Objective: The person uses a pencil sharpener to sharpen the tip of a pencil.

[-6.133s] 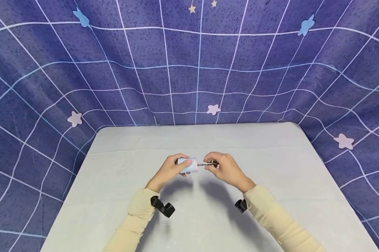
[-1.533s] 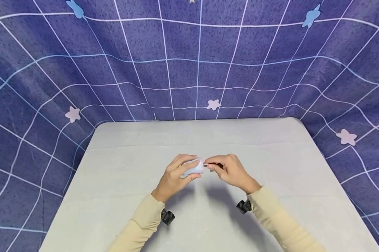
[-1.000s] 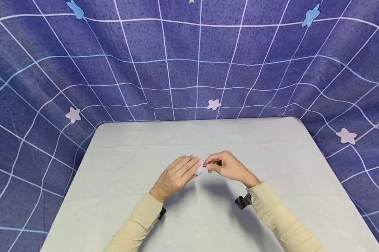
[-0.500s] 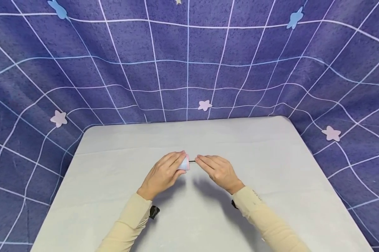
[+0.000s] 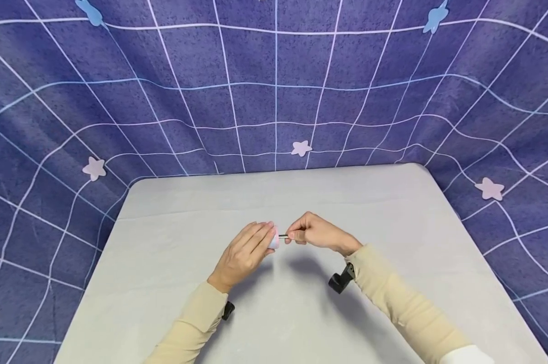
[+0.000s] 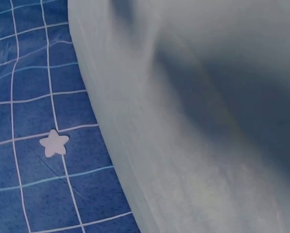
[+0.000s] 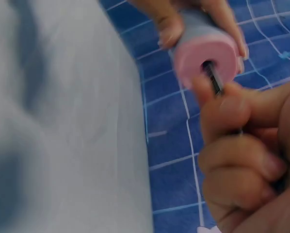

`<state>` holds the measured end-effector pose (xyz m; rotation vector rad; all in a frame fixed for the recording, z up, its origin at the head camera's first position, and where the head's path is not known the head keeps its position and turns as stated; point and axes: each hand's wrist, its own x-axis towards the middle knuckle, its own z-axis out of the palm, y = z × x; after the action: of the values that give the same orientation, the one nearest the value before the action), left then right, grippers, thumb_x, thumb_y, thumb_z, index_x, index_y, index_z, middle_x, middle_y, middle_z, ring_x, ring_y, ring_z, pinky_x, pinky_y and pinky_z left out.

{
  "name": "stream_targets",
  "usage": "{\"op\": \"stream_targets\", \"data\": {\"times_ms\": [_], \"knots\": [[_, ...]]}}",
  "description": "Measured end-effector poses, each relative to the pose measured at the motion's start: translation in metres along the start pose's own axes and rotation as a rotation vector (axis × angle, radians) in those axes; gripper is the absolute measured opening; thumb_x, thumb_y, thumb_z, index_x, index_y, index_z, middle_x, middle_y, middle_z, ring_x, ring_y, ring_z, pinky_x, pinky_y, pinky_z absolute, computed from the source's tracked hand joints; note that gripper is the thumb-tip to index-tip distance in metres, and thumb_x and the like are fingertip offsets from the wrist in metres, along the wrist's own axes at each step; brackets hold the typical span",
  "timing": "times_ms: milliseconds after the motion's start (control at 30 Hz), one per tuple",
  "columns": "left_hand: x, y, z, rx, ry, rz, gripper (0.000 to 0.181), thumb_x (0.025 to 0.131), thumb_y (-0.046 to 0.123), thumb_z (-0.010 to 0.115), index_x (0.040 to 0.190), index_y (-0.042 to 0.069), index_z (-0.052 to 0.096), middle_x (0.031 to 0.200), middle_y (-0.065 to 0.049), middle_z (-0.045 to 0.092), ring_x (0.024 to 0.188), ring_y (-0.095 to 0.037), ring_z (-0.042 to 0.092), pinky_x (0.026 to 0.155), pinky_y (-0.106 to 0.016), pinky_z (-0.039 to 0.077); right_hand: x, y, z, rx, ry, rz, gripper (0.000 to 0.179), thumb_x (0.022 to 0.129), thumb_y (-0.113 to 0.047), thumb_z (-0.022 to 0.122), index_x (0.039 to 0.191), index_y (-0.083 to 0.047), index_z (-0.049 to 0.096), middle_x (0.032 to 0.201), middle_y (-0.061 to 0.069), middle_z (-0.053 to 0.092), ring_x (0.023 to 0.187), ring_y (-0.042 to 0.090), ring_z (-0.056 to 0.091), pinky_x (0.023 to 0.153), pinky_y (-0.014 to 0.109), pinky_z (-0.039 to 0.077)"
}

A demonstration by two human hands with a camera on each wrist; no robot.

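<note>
My left hand [image 5: 244,253] wraps over a light-blue cylinder [image 5: 274,242] that looks like a pencil sharpener, held sideways above the table. Its pink end [image 7: 188,60] faces right and has a round hole in the middle. A thin dark, shiny pencil-like stick [image 5: 283,236] runs into that hole. Thumb and fingers of my right hand [image 5: 317,232] pinch the stick close to the hole; the other fingers curl in the palm, as the right wrist view shows. The stick's inner tip is hidden in the cylinder. The left wrist view catches only a sliver of skin at its edge.
A pale cloth covers the table [image 5: 196,197], with shadows of both arms on it. Behind and beside it hangs a blue grid-patterned curtain [image 5: 255,111] with star shapes. A black camera mount [image 5: 341,279] sits on the right wrist.
My left hand has shifted its hold, covering more of the cylinder. The right hand has turned back and forth at the wrist, and less of the stick shows than at first.
</note>
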<state>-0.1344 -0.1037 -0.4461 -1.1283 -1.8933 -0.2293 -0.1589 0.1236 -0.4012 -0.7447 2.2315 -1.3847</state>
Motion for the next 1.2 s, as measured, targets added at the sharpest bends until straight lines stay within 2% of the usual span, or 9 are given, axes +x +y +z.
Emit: {"op": "stream_targets", "data": {"times_ms": [67,167,300,533,733,900,1033,1133,1200], "knots": [[0.002,0.001,0.000,0.007,-0.020,0.001,0.036,0.100,0.023,0.048,0.116,-0.005,0.063,0.116,-0.016,0.067,0.104,-0.027,0.063,0.096,-0.037,0.049,0.002,-0.001,-0.005,0.056,-0.038,0.063,0.021,0.092,-0.002,0.053,0.092,0.010,0.071,0.055,-0.004,0.048,0.055,0.010,0.042,0.055,0.020,0.032],[0.005,0.000,-0.001,0.010,-0.052,-0.016,0.035,0.100,0.022,0.047,0.117,-0.005,0.062,0.117,-0.017,0.066,0.106,-0.027,0.063,0.098,-0.038,0.048,0.003,0.002,-0.005,-0.047,0.012,0.009,0.019,0.092,-0.005,0.055,0.092,0.004,0.071,0.060,-0.003,0.057,0.057,0.011,0.050,0.055,0.020,0.037],[0.008,-0.005,-0.003,0.019,-0.077,-0.039,0.037,0.101,0.024,0.045,0.118,-0.005,0.062,0.117,-0.017,0.066,0.106,-0.028,0.062,0.098,-0.038,0.047,0.001,0.006,0.004,-0.274,0.205,-0.174,0.010,0.088,-0.009,0.065,0.095,-0.006,0.070,0.077,0.002,0.069,0.067,0.010,0.061,0.061,0.022,0.048],[0.012,-0.014,-0.005,-0.015,-0.077,-0.093,0.042,0.101,0.027,0.044,0.118,-0.007,0.061,0.116,-0.018,0.066,0.106,-0.030,0.062,0.098,-0.038,0.047,-0.001,0.017,0.014,-0.768,0.554,-0.596,0.022,0.080,-0.005,0.073,0.101,-0.009,0.069,0.094,0.001,0.071,0.082,0.015,0.068,0.073,0.029,0.055],[0.016,-0.017,-0.008,-0.065,-0.087,-0.123,0.047,0.100,0.031,0.045,0.121,-0.008,0.059,0.116,-0.019,0.065,0.107,-0.030,0.061,0.100,-0.037,0.046,0.001,0.024,0.017,-0.998,0.706,-0.782,0.019,0.087,-0.012,0.066,0.105,-0.006,0.068,0.098,0.002,0.070,0.083,0.016,0.067,0.071,0.026,0.052],[0.019,-0.018,-0.010,-0.101,-0.075,-0.119,0.048,0.100,0.031,0.044,0.122,-0.009,0.058,0.115,-0.020,0.064,0.105,-0.031,0.060,0.099,-0.037,0.046,0.005,0.027,0.019,-1.040,0.790,-0.868,0.016,0.095,-0.016,0.056,0.098,-0.006,0.068,0.091,0.001,0.069,0.075,0.014,0.064,0.062,0.023,0.049],[0.020,-0.016,-0.010,-0.085,-0.067,-0.093,0.046,0.100,0.030,0.045,0.121,-0.009,0.058,0.115,-0.019,0.064,0.104,-0.030,0.061,0.099,-0.037,0.046,0.007,0.026,0.022,-0.996,0.811,-0.872,0.017,0.097,-0.017,0.055,0.093,-0.007,0.068,0.081,-0.001,0.067,0.064,0.011,0.059,0.055,0.022,0.046],[0.018,-0.014,-0.009,-0.041,-0.055,-0.069,0.043,0.100,0.028,0.045,0.119,-0.008,0.060,0.115,-0.018,0.065,0.105,-0.030,0.061,0.098,-0.038,0.047,0.005,0.023,0.023,-0.898,0.715,-0.794,0.016,0.096,-0.019,0.056,0.092,-0.008,0.068,0.074,-0.003,0.065,0.057,0.008,0.054,0.050,0.020,0.044],[0.015,-0.011,-0.007,-0.006,-0.042,-0.049,0.040,0.101,0.025,0.044,0.118,-0.007,0.061,0.115,-0.018,0.066,0.104,-0.029,0.062,0.097,-0.039,0.048,0.003,0.018,0.022,-0.735,0.554,-0.677,0.016,0.094,-0.018,0.059,0.092,-0.008,0.070,0.071,-0.003,0.065,0.054,0.005,0.050,0.049,0.019,0.043]]}}
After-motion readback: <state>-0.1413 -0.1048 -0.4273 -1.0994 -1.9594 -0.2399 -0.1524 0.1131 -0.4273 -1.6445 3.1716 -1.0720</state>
